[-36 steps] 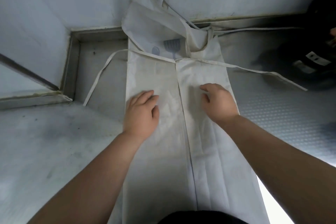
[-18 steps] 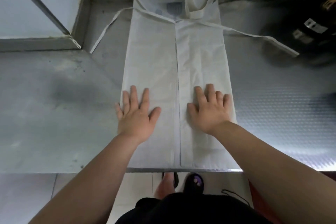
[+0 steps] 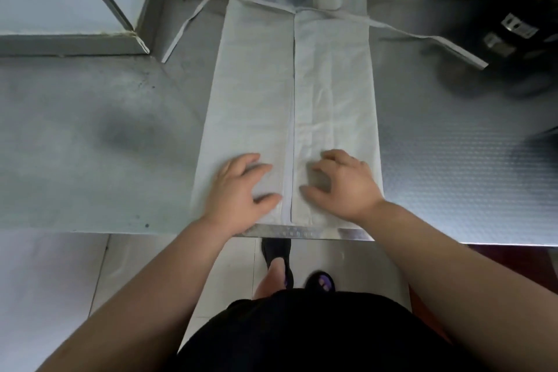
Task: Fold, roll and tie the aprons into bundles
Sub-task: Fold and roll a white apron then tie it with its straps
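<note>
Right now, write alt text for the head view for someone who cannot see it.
A person's left hand and right hand rest, fingers bent, on the near end of a white apron folded into a long strip on a steel table. Its ties trail off to both sides at the far end.

Open counter point(image 3: 90, 145) left of apron point(image 3: 256, 84); black object point(image 3: 513, 24) crowds far right.

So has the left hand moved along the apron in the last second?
Yes. The left hand slid down the folded apron, away from its waist tie, nearly to the table's near edge.
</note>
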{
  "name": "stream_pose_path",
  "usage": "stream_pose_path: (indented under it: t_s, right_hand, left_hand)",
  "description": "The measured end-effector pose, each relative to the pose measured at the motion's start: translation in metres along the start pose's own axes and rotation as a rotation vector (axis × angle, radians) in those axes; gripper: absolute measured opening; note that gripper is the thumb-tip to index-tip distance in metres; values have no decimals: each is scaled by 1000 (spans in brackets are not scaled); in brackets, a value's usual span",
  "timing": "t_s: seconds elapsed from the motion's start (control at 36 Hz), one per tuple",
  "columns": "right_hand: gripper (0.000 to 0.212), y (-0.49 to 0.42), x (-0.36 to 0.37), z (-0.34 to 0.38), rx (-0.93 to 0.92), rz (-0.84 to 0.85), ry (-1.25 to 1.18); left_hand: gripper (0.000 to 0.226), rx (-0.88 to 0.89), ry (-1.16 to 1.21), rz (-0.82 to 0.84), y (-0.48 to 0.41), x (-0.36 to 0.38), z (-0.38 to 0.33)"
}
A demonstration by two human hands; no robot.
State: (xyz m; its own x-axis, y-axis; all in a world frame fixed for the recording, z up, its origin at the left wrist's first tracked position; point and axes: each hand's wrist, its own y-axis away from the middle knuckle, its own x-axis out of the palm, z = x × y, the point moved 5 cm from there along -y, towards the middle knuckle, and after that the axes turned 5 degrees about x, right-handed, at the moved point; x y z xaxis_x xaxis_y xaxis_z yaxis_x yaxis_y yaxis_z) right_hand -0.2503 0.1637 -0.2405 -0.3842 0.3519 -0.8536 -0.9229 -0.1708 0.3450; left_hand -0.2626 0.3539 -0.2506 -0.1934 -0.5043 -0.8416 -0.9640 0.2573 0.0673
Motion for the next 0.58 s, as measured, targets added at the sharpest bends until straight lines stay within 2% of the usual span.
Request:
stream_pose_path:
  t_s: [0.11,0.19,0.36,0.5,0.58]
  right_hand:
    - [72,26,17,4,-91,74,56]
    - [81,38,23,3,-136,108,114]
    - [56,52,22,3,-165,106,140]
    - [46,55,22,5,-158,116,248]
    - [33,58,28,10,-173,106,268]
  left_hand:
    - [82,55,29,53,29,7,-3]
    - [75,72,35,77,39,6,-4]
    - [41,138,-27,30,48,1,-4]
    - [38,332,-175,92,52,6,-9]
    - [29,396,-184,49,55,5,-13]
